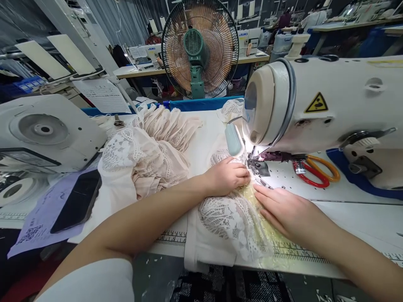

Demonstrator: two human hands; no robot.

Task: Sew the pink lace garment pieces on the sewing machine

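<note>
A cream lace garment (220,216), with a shaped lace cup, lies under the sewing machine (317,100) and hangs toward the table's front edge. My left hand (227,176) is closed over its fabric, just left of the presser foot (258,167); the fingertips are bent down and partly hidden. Flat on the right side of the work, my right hand (289,212) has its fingers stretched out and together, pointing at the needle area. Between the hands runs a thin, see-through yellowish strip (256,209) along the lace edge. The machine's lamp makes the needle area glare.
Cream lace pieces (151,155) are heaped on the left. A black phone (77,201) rests on purple paper (44,216) beside a second machine head (47,130). Red-and-orange-handled scissors (317,171) lie under the machine arm. A fan (198,50) stands behind the table.
</note>
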